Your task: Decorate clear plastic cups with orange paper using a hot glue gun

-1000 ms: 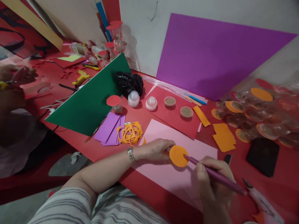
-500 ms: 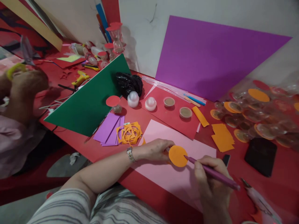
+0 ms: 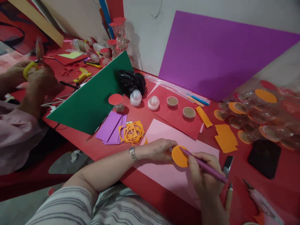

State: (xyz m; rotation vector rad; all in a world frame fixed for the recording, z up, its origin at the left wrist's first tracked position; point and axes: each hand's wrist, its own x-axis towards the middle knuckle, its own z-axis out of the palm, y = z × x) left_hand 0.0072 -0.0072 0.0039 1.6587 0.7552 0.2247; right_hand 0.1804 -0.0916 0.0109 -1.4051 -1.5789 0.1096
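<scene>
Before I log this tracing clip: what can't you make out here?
- Pen tip on the orange disc: hidden by the right hand, head view.
- Left hand fingertips: behind the disc.
- Co-worker's scissors: blurred, so the blades are unclear.
- Glue gun: cut off by the bottom edge.

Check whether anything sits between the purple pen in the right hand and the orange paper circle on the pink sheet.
Nothing visible does. The right hand holds the purple pen with its tip at the edge of the orange circle, which the left hand pins to the pink sheet.
</scene>
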